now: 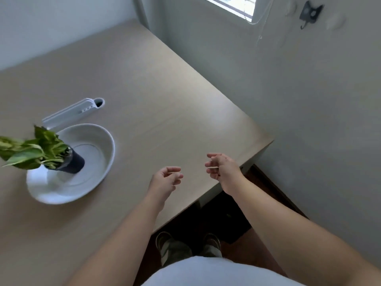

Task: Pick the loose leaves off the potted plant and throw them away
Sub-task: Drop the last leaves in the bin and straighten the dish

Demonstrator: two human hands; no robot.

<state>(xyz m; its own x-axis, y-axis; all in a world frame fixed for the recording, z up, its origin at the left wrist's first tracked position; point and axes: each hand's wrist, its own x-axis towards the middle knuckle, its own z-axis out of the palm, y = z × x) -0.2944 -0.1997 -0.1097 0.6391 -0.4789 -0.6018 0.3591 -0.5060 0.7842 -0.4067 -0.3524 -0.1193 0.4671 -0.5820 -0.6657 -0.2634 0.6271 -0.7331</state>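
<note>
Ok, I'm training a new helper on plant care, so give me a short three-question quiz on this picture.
1. True or false: the left hand is holding a leaf.
2. What does the potted plant stand in? A) a white bowl B) a wooden tray C) a sink
3. Fill in: the right hand hovers near the table's ____.

Key:
1. False; both hands are open and hold nothing.
2. A; its dark pot stands in the white bowl.
3. Corner; apart from the plant, which stands far off to the left.
</note>
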